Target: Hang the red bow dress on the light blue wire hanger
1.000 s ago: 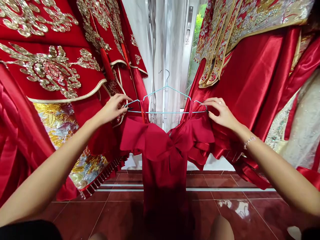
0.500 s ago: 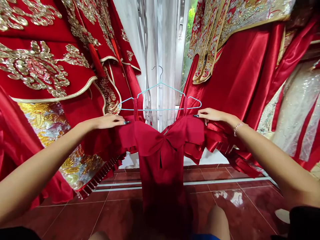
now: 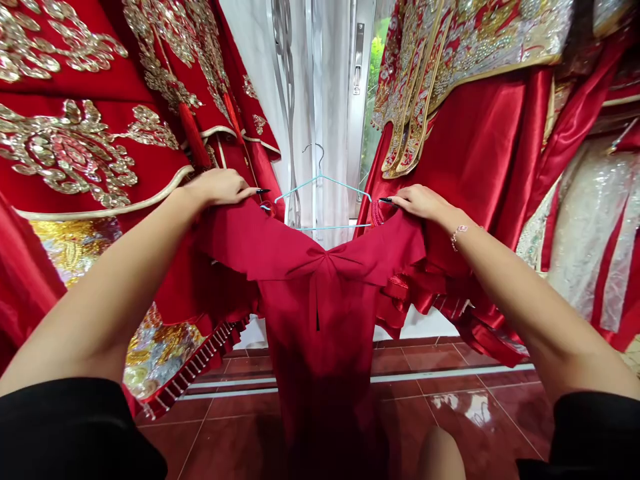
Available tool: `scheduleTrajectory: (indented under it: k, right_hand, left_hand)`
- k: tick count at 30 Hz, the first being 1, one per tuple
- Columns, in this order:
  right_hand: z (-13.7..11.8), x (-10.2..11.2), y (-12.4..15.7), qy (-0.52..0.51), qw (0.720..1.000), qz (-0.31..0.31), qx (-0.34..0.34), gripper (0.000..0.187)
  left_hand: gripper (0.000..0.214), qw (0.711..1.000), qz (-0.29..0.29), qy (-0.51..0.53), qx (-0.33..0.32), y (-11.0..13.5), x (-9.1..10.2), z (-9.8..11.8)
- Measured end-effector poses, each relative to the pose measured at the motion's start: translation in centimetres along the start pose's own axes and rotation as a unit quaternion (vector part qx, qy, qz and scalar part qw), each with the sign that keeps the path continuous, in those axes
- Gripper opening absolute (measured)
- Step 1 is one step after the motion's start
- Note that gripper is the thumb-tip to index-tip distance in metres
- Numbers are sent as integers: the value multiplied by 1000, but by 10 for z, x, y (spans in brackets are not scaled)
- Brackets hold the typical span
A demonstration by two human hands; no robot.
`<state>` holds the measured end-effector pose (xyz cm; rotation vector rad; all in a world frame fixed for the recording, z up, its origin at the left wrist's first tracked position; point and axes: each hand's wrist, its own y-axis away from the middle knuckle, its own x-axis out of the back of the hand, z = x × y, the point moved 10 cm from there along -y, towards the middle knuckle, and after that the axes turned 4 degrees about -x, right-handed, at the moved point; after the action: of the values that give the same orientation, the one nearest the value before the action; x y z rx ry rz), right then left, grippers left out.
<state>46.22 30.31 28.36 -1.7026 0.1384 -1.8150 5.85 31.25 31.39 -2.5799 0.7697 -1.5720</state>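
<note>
A dark red dress (image 3: 320,300) with a bow-like gather at the bust hangs in the middle, on a light blue wire hanger (image 3: 345,184). My left hand (image 3: 227,187) is closed on the top edge of its left sleeve. On the other side my right hand (image 3: 413,200) grips the right sleeve edge. Between them the off-shoulder band is stretched wide, covering the hanger's ends. A small strap loop (image 3: 376,212) shows beside the right fingertips. The fingers beneath the cloth are hidden.
Red gowns with gold and silver beading hang close on the left (image 3: 70,153) and right (image 3: 480,153). Behind the hanger are a white curtain (image 3: 335,100) and a metal door frame (image 3: 357,80). Below lies a glossy red tiled floor (image 3: 240,433).
Both hands have risen and pulled the sleeves up and outward. The dress's top has spread and now covers the hanger's ends and most of the straps.
</note>
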Motion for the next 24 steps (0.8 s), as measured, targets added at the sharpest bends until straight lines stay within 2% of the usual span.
scheduleTrajectory:
  k: [4, 9, 16, 21, 24]
  right_hand:
    - [-12, 10, -11, 26, 1000, -3, 17, 59]
    - [-35, 15, -30, 41, 998, -21, 42, 62]
    - [-55, 20, -46, 61, 997, -45, 35, 50]
    - [-68, 12, -54, 90, 990, -111, 10, 25]
    - [-78, 3, -53, 93, 985, -142, 44, 27]
  left_hand:
    - [66, 997, 52, 43, -22, -25, 21, 8]
    - [61, 991, 96, 60, -75, -45, 38, 38]
    - [50, 983, 112, 135, -61, -50, 51, 63]
    - [50, 984, 124, 113, -55, -51, 53, 75]
    - [53, 986, 115, 92, -84, -45, 48, 85]
